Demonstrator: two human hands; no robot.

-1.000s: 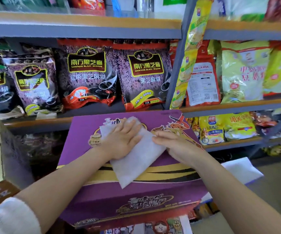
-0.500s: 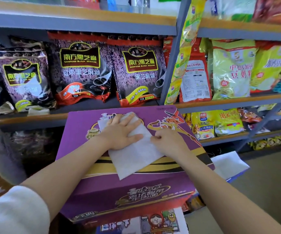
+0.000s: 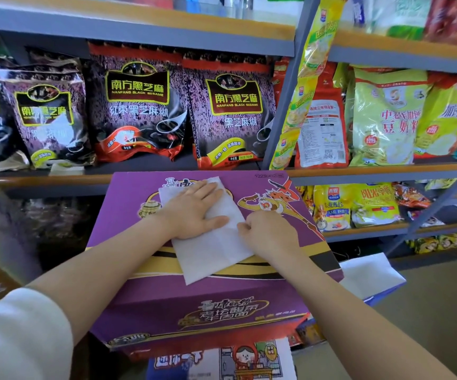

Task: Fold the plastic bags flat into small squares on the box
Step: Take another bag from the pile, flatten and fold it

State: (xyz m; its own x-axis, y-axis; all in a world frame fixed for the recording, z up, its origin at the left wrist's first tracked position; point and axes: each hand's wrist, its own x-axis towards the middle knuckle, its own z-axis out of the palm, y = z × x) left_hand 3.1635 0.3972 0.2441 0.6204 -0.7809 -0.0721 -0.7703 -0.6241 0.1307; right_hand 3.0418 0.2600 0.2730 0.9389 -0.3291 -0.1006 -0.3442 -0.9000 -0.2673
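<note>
Bag (image 3: 216,250), white and folded into a strip, lies flat on the purple box (image 3: 150,305). Right hand (image 3: 270,231) has a curled grip pinching its right edge; left hand (image 3: 194,212) presses it, fingers straight. Snack packets (image 3: 136,105) fill the shelf (image 3: 57,178) behind.

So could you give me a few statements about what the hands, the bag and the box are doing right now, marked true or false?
1. The left hand lies flat on the white bag. True.
2. The bag rests on a green box. False: the box is purple.
3. The right hand is curled at the bag's right edge. True.
4. The bag hangs in the air. False: it lies flat on the box top.
</note>
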